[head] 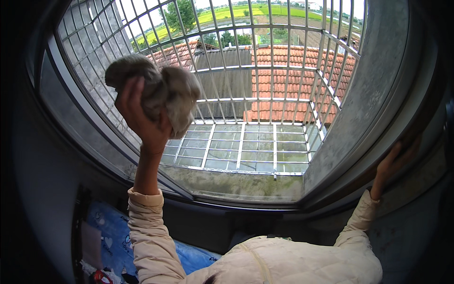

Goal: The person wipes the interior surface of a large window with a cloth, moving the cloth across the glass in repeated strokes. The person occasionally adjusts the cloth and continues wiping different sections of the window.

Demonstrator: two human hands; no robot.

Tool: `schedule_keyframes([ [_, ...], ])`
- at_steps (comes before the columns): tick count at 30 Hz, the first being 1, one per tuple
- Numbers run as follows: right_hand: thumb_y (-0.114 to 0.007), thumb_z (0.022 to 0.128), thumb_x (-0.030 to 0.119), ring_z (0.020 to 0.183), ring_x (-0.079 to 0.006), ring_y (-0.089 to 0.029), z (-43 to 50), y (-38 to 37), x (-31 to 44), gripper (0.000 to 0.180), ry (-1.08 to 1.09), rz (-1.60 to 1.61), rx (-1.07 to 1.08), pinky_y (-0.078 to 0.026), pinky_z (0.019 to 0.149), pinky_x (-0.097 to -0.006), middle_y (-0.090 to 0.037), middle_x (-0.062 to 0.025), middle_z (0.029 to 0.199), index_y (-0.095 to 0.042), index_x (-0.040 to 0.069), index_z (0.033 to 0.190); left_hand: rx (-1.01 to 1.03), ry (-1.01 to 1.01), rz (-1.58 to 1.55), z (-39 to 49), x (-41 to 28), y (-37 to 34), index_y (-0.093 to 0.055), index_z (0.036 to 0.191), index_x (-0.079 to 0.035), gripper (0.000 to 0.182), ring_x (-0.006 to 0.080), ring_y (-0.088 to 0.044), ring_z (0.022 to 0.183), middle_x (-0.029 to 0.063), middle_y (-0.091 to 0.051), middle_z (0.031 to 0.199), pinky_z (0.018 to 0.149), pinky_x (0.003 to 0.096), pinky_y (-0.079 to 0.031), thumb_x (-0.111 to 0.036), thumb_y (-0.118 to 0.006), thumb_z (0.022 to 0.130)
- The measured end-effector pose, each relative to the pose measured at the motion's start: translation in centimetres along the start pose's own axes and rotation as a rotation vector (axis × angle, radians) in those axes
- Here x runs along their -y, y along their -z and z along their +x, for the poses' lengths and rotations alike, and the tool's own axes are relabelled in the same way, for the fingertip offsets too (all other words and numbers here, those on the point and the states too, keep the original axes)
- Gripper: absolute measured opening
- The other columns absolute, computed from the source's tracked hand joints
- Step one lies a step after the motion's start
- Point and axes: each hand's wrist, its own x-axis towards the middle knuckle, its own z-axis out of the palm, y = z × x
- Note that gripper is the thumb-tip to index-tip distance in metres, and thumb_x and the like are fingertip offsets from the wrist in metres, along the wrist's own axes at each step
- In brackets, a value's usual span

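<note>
My left hand (145, 113) is raised at the left of the window, gripping a bunched grey-brown cloth (181, 96). Blurred and crumpled, the cloth spreads out above and to the right of my fingers. Behind it is the open-air side of the window, with a metal security grille (271, 65); whether the cloth touches any pane or bar I cannot tell. Far to the right, my right hand (395, 159) rests in shadow against the dark window frame (376, 170). Its fingers look spread, and nothing shows in them.
A sliding window sash (88, 117) stands at the left. Beyond the concrete sill (241, 183), the grille's barred floor (241, 147) juts outward over tiled roofs (291, 85). Below on the left lies blue printed bedding (110, 234) with small items.
</note>
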Motion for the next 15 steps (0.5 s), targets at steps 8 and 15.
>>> schedule_keyframes([
  [8, -0.041, 0.098, 0.052, 0.133, -0.0373, -0.037, 0.1, -0.1, -0.9, 0.067, 0.042, 0.005, -0.023, -0.034, 0.107, -0.0523, -0.034, -0.0212, 0.148, -0.032, 0.009, 0.15, -0.078, -0.069, 0.35, 9.6, 16.2, 2.0, -0.042, 0.141, -0.008, 0.077, 0.0377, -0.039, 0.127, 0.0207, -0.042, 0.135, 0.106, 0.052, -0.035, -0.057, -0.062, 0.085],
  [15, -0.041, 0.099, 0.053, 0.132, -0.0384, -0.04, -0.2, 0.3, -0.1, 0.069, 0.011, -0.064, 0.004, -0.033, 0.107, -0.0517, -0.036, -0.0225, 0.147, -0.032, 0.007, 0.149, -0.209, 0.291, 0.139, 7.3, 13.3, 0.3, -0.046, 0.133, -0.003, 0.069, 0.0369, -0.043, 0.125, 0.0207, -0.048, 0.127, 0.108, 0.0505, -0.036, -0.051, -0.064, 0.086],
])
